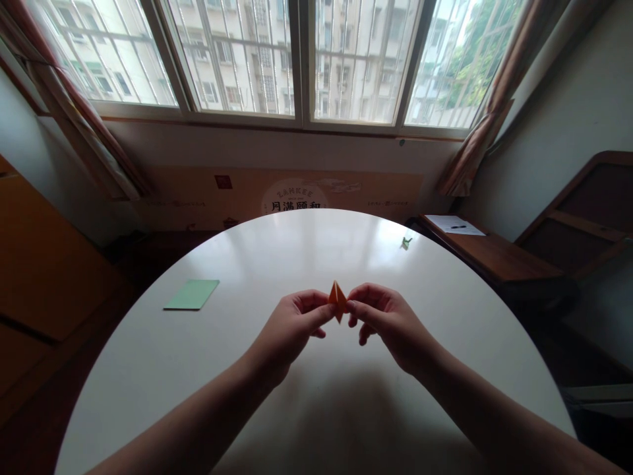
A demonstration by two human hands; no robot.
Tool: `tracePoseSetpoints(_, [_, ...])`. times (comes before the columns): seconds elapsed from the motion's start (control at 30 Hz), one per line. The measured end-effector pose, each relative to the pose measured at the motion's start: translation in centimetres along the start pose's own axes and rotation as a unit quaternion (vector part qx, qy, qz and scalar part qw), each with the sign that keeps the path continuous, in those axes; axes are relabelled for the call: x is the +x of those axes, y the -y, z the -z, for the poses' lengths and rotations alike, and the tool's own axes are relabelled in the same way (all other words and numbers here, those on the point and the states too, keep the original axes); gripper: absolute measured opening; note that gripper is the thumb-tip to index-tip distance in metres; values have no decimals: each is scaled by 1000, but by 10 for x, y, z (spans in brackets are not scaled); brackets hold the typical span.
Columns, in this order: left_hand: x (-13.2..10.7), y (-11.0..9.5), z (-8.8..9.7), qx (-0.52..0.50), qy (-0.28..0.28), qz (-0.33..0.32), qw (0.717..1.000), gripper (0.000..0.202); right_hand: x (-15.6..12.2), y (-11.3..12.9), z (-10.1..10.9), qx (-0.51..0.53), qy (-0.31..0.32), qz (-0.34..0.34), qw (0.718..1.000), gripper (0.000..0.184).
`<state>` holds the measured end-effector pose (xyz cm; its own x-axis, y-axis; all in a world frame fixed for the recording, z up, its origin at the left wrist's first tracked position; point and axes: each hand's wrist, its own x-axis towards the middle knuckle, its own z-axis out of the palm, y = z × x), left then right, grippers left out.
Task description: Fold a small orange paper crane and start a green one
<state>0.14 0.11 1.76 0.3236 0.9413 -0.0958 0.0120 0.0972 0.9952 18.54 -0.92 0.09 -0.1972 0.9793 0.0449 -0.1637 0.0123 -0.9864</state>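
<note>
A small folded piece of orange paper, pointed at top and bottom, is held above the middle of the round white table. My left hand pinches its left side between thumb and forefinger. My right hand pinches its right side the same way, other fingers curled under. Both forearms reach in from the bottom of the view.
A green paper sheet lies flat on the table's left part. A small green folded object sits near the far right rim. To the right, a wooden side table holds a white paper with a pen. Barred windows fill the far wall.
</note>
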Motion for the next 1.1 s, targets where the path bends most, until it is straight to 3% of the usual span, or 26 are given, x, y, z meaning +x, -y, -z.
tracePoseSetpoints(0.13, [0, 1, 1, 23, 35, 9, 999, 26, -1, 1, -1, -5, -9, 6, 1000, 24])
tracePoseSetpoints(0.4, [-2, -5, 0, 51, 30, 15, 998, 26, -2, -1, -2, -49, -9, 7, 999, 31])
tracePoseSetpoints(0.57, [-4, -7, -1, 71, -7, -3, 997, 23, -4, -1, -3, -86, -6, 16, 996, 28])
tracePoseSetpoints(0.8, [-3, -2, -1, 63, -6, -18, 998, 19, -4, -2, -5, -44, -4, 7, 999, 25])
tracePoseSetpoints(1.1, [-5, -6, 1, 208, -27, -119, 971, 13, -8, 1, -9, -145, -12, 44, 988, 18])
